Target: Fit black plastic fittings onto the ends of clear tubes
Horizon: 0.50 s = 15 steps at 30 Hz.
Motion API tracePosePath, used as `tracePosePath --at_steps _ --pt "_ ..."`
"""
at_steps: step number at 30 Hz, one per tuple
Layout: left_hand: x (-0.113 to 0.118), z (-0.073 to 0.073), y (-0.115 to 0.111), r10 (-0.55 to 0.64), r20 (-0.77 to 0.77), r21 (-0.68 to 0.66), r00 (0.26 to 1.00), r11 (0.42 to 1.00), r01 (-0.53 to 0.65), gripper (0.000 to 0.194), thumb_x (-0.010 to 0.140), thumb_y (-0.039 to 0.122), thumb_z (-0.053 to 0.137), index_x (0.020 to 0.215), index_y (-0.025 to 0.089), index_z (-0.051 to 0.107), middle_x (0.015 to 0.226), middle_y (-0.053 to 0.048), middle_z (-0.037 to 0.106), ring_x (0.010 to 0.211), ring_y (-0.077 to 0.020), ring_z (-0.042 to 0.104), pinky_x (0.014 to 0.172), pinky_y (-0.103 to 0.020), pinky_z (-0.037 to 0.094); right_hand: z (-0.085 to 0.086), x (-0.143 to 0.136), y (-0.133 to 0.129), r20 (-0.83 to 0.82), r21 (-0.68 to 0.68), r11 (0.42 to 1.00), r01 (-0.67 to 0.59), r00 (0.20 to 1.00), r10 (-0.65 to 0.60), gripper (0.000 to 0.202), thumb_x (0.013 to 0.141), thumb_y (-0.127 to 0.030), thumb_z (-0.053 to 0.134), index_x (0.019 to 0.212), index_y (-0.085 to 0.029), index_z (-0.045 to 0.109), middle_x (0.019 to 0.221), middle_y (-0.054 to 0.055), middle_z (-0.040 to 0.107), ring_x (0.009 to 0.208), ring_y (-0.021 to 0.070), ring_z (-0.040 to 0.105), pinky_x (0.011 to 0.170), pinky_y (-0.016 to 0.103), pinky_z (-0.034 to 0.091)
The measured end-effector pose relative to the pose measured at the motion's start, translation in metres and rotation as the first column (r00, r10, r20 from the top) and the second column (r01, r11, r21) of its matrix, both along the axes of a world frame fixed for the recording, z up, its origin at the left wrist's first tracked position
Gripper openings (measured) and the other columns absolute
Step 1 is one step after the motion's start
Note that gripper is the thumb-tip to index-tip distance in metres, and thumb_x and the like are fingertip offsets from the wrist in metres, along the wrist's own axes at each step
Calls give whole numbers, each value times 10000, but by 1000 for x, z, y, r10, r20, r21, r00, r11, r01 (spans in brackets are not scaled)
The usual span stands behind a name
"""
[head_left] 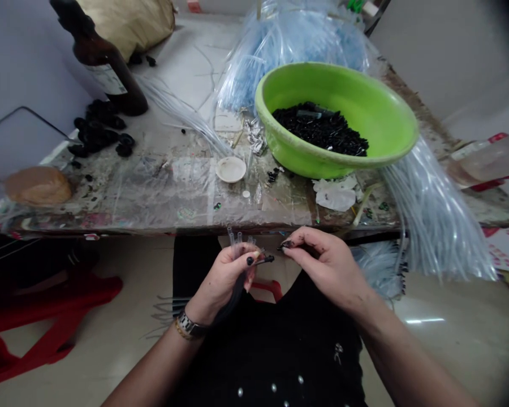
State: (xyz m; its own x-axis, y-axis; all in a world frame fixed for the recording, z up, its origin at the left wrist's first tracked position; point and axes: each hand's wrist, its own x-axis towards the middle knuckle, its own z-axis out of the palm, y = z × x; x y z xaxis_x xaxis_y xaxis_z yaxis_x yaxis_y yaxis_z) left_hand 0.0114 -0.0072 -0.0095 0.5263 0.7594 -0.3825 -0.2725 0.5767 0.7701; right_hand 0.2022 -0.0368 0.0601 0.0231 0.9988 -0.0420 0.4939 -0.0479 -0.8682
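Note:
In front of the table edge, my left hand (233,268) is closed around a bunch of thin clear plastic tubes (239,237). Small black fittings (270,259) show at its thumb and fingertips, and the tubes trail out below the wrist. To its right, my right hand (322,254) pinches a small black piece (285,246) between thumb and fingertips; its fingers are smudged dark. A short gap separates the two hands. Above them on the table stands a green basin (390,130) holding a heap of small black parts (322,130).
A small white dish (231,169) sits near bundled tubes (186,113). At left stand a dark bottle (123,85), black rubbery pieces (99,130) and a brown block (38,185). More clear tubes (441,215) hang over the right edge. A red stool (46,316) is at lower left.

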Motion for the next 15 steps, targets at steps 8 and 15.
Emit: tracePosePath --at_steps 8,15 --pt "3 0 -3 -16 -10 -24 1000 1000 16 272 772 392 715 787 133 632 479 45 524 355 -58 425 382 -182 294 6 -5 3 20 28 997 -73 997 72 115 828 -118 587 748 -199 604 732 -24 629 693 120 564 659 239 418" --pt "4 2 -3 -42 -26 -12 999 999 42 257 780 380 710 795 134 637 489 47 530 370 -53 425 397 -182 308 5 -3 3 27 22 995 -100 995 100 132 835 -119 581 729 -196 591 712 -30 612 673 113 546 647 235 405"
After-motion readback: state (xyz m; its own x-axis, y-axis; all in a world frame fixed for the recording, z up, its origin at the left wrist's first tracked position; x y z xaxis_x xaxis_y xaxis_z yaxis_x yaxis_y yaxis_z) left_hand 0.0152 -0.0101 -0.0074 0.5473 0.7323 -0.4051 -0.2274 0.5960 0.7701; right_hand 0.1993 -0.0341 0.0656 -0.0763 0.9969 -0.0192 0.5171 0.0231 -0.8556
